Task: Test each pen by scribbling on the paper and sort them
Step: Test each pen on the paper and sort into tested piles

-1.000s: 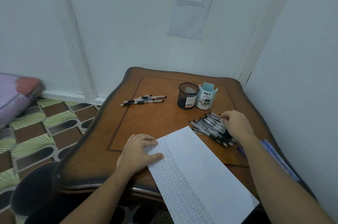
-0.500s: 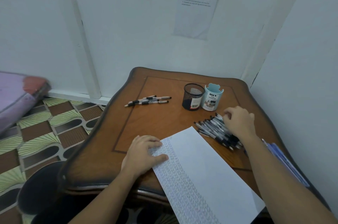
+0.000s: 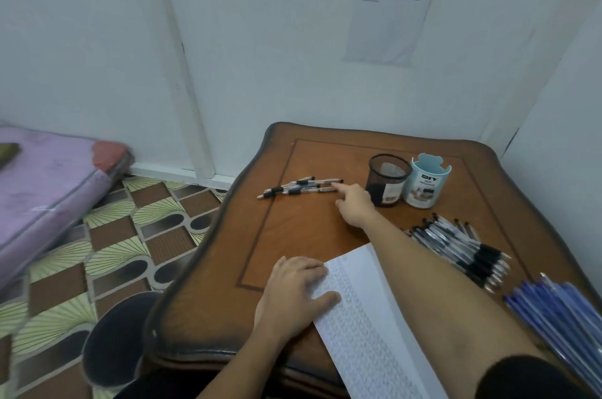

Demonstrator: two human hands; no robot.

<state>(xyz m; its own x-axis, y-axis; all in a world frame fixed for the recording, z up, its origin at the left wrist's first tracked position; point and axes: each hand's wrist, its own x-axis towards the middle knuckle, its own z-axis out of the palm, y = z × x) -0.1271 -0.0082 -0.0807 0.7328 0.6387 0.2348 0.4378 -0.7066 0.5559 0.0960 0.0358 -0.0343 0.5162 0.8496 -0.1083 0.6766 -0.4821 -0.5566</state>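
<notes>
My left hand (image 3: 293, 294) lies flat on the left edge of the white paper (image 3: 368, 336), which is covered in rows of scribbles and hangs over the table's near edge. My right hand (image 3: 353, 203) reaches across to a small group of black-grip pens (image 3: 298, 188) at the far left. Its index finger is stretched out and touches the right ends of these pens, while the other fingers are curled under. A large pile of black pens (image 3: 462, 248) lies to the right of my forearm. A bundle of blue pens (image 3: 560, 314) lies at the table's right edge.
A black mesh cup (image 3: 387, 180) and a light blue holder (image 3: 426, 185) stand side by side behind the black pile. The brown wooden table (image 3: 303, 235) sits in a wall corner. A purple mattress (image 3: 49, 186) lies on the patterned floor to the left.
My right hand has left the black pen pile and moved left and forward to the small group of pens. The view has swung left. My left hand has stayed on the paper.
</notes>
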